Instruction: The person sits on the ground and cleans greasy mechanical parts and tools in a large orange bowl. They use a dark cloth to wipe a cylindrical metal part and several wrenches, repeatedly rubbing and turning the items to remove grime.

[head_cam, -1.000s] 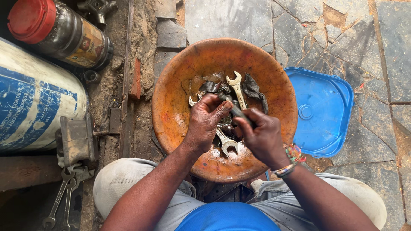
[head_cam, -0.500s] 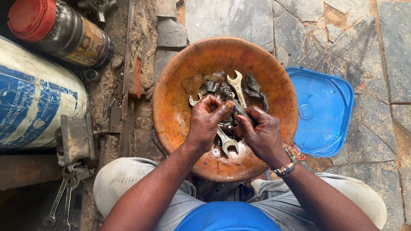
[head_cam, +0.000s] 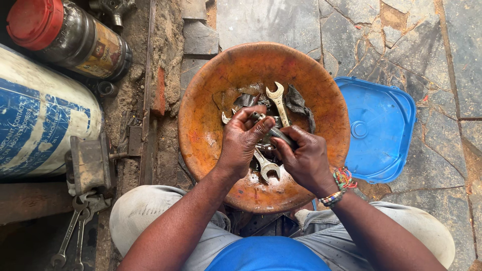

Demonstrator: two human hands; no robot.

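Bowl [head_cam: 211, 100]: rusty orange, with darker brown stains toward the bottom. Spanners [head_cam: 277, 103] in it: dull silver-grey, one with a yellowish tint. Rag [head_cam: 299, 103]: dark grey. Lid [head_cam: 380, 130] beside the bowl: plain bright blue. Jar [head_cam: 75, 42]: dark, near black, with a red cap and a tan label. Drum [head_cam: 40, 120]: white with blue panels, scuffed. Wristband [head_cam: 339, 186]: multicoloured beads and red-green threads. Trousers [head_cam: 150, 211]: pale grey. Paving [head_cam: 442, 55]: mottled grey stone with brown patches.

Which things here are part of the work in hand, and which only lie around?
In hand: left hand, right hand, small metal part, orange bowl, wrenches.
Lying about: blue lid, red-capped jar, blue-and-white cylinder, floor wrenches.
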